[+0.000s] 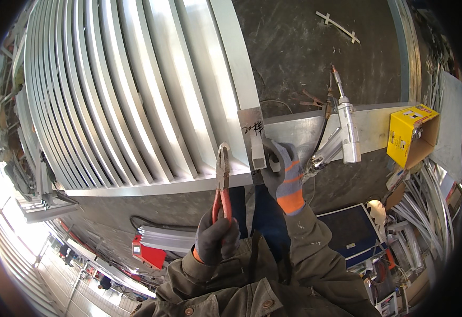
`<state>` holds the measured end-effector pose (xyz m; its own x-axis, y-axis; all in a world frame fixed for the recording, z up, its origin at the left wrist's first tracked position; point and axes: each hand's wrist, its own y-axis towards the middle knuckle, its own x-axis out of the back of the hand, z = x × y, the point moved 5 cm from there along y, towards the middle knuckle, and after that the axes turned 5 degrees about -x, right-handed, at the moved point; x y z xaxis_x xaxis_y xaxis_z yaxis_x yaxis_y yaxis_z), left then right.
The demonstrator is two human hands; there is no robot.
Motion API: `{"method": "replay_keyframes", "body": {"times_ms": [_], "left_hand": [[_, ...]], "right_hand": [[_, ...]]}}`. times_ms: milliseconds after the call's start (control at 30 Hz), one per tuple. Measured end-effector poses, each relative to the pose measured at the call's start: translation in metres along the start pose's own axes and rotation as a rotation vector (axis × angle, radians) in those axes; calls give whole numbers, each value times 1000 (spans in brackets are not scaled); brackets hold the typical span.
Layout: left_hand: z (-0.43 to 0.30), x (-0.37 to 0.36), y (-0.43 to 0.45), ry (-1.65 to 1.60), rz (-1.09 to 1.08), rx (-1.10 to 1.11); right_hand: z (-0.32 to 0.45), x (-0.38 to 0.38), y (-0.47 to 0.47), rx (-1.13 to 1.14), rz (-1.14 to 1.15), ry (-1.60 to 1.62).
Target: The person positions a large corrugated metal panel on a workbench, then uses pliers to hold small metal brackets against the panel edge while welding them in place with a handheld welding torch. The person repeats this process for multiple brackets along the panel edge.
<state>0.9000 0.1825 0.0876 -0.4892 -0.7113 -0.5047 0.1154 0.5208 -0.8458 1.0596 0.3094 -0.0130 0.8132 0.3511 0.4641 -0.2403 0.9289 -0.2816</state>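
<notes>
My left hand [216, 239], in a dark-coated glove, grips combination pliers [223, 174] by their red handles. The jaws point away from me, over the front corner of a silver slatted metal panel [175, 87]. At that corner is a flat metal plate [248, 121] bearing handwriting, with a short square metal tube [258, 156] on it. My right hand [288, 170], in a grey and orange glove, curls around the plate's right side by the tube. Its fingertips are partly hidden.
A metal welding gun [347, 126] with a black cable lies across a flat metal bar [373, 126]. An open yellow box [401, 136] stands right of it. A cross-barred strip [338, 27] lies on the dark surface beyond. A red machine [148, 253] is lower left; metal strips [425, 202] pile up at right.
</notes>
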Motion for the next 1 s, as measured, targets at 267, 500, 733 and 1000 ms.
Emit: {"method": "replay_keyframes", "body": {"times_ms": [267,500,733,1000], "left_hand": [[-16,-40,48,289,-23,-24],[-17,-64,75,273,-134,-28],[-15,-67,80,248,-98,-61],[-14,-66,86,296,-119,-89]], "right_hand": [[8,9,2,-25,-87,83],[7,16,14,-3,-34,86],[-9,0,7,-42,19,203],[-13,-1,2,-37,6,254]]}}
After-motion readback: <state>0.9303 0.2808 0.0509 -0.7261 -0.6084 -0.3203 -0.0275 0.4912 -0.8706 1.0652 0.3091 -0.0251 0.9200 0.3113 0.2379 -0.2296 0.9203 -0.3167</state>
